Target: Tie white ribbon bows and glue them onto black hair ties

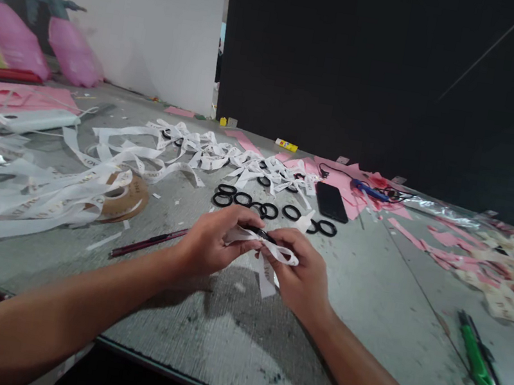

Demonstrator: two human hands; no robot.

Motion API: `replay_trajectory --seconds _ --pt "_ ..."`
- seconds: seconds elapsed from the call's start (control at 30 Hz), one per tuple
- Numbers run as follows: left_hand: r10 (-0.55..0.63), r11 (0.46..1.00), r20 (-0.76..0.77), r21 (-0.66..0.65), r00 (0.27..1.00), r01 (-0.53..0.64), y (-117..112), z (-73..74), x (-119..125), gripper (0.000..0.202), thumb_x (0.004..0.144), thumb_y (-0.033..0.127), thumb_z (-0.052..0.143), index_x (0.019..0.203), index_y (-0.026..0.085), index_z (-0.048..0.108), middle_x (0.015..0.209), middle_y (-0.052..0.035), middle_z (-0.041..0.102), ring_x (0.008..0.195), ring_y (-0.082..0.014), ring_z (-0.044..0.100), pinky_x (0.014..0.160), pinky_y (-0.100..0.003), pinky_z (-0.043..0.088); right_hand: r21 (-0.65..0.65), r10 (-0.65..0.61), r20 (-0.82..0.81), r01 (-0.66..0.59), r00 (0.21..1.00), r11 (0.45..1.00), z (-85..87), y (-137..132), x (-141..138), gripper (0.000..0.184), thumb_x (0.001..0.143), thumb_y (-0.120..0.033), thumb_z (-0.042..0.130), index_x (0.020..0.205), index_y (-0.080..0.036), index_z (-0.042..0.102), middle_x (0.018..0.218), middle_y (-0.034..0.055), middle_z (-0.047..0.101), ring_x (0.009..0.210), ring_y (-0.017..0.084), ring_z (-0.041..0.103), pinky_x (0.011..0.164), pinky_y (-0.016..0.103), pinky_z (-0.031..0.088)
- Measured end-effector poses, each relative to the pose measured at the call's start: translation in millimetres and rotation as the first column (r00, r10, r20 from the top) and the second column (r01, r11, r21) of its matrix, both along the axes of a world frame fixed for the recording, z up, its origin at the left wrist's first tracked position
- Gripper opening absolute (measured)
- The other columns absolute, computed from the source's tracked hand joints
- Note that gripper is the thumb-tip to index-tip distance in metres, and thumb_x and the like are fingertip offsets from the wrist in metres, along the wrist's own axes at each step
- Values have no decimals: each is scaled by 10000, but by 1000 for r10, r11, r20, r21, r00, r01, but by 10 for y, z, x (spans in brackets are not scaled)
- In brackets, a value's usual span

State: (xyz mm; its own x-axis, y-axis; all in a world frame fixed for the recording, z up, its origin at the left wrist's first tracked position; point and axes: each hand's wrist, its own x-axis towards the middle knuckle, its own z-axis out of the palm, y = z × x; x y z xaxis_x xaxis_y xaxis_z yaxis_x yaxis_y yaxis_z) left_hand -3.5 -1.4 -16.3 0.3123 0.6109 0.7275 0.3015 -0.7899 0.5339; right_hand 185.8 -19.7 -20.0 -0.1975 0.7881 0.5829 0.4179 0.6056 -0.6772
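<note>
My left hand (210, 243) and my right hand (300, 274) meet over the grey table (224, 337), both pinching a strip of white printed ribbon (272, 250) looped round a small black ring (260, 232). The ribbon's loose end hangs down between my hands. Just beyond them lies a row of several black rings (273, 210). A pile of finished white ribbon bows (223, 158) spreads farther back. A ribbon spool (126, 198) with loose white ribbon (51, 199) lies to the left.
A black phone (331, 202) lies past the rings, beside pink paper scraps (360, 186) and a blue tool (367, 189). A green utility knife (478, 354) rests at right. A dark red pencil-like stick (149, 242) lies left of my hands. Cream fabric pieces (510, 285) lie far right.
</note>
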Motion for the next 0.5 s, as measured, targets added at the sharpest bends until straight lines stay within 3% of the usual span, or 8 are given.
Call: replay_trajectory --seconds 0.17,0.3,0.5 --pt "-37 996 128 -71 991 46 12 -1 25 353 781 186 723 1093 171 557 994 -85 695 909 -176 678 791 -307 567 14 -39 -21 39 999 999 17 5 2 71 874 -261 626 934 -232 650 880 29 671 796 176 630 696 310 503" --pt "-37 989 207 -130 978 65 16 14 46 322 766 151 734 1043 170 572 951 -73 712 896 -176 689 790 -313 576 46 -26 -38 28 999 999 11 6 -2 84 859 -247 640 941 -227 640 901 36 667 826 185 630 713 324 514" --pt "28 995 146 -103 989 -12 -29 38 47 214 774 168 739 959 168 631 910 -51 713 835 -151 683 749 -276 562 36 -29 -44 30 999 999 38 -13 -26 107 846 -263 662 944 -231 633 883 33 640 796 172 613 638 293 501"
